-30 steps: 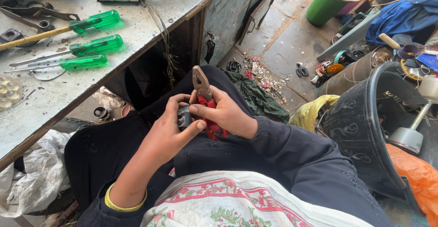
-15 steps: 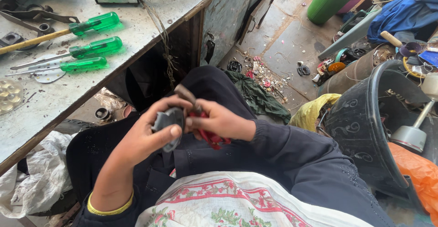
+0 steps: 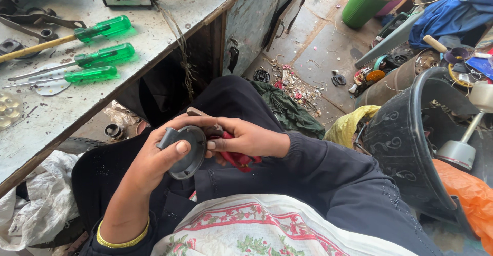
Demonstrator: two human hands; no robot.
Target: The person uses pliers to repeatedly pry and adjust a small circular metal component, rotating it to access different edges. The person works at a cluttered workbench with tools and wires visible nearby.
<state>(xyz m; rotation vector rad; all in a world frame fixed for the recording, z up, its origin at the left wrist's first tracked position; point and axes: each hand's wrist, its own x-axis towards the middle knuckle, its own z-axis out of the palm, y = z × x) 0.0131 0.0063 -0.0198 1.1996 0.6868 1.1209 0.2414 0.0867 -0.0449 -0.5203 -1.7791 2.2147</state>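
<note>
Left hand (image 3: 154,156) wraps a round dark-grey disc part (image 3: 187,150) over the lap, thumb across its face. A second ago the disc was mostly hidden between both hands and the pliers stood nose-up above them. Now the disc is turned face-up to the camera and the red-handled pliers (image 3: 236,156) are down behind it, nose only partly visible at the disc's top edge.

Right hand (image 3: 246,140) is clamped round the red handles, fingertips touching the disc rim. My read: tool has been re-angled to get at something on the disc's back or edge; contact point is hidden.

Bench (image 3: 154,45) to the left carries three green-handled screwdrivers (image 3: 97,60), untouched. Black bucket (image 3: 411,132) sits to the right.
</note>
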